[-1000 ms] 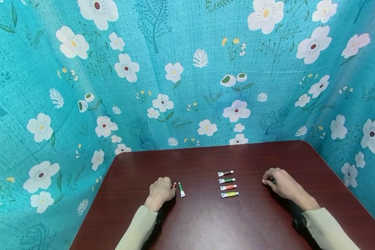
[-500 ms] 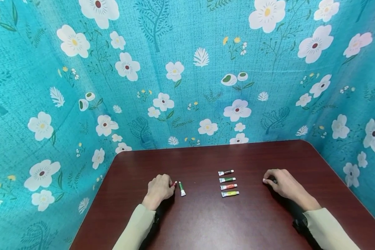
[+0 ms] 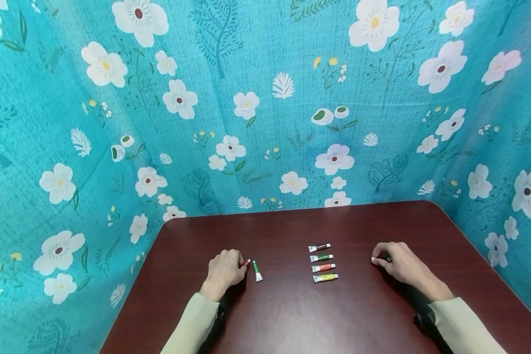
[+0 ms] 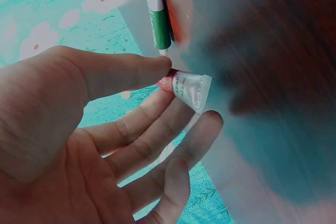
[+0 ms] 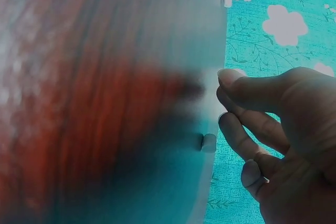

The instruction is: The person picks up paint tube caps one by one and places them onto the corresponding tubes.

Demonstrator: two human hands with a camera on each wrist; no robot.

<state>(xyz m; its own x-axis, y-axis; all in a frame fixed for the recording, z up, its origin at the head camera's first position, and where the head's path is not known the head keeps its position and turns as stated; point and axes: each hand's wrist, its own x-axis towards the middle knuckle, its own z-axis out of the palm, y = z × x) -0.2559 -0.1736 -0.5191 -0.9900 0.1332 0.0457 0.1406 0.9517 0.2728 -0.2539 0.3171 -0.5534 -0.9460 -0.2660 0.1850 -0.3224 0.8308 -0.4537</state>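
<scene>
Red tube [image 4: 191, 90]: in the wrist view its cap end is hidden behind the thumb of my left hand [image 3: 223, 269]; pale crimped end shows. Thumb and fingertips pinch it; outer fingers loose. Green tube [image 3: 257, 271] just right of that grip, apart. Right hand [image 3: 399, 263]: fingers loosely bent, nothing seen in them. Small cylinder [image 5: 209, 143] near its fingertips, too blurred to name. Four tubes [image 3: 323, 268] between my hands, touching neither.
</scene>
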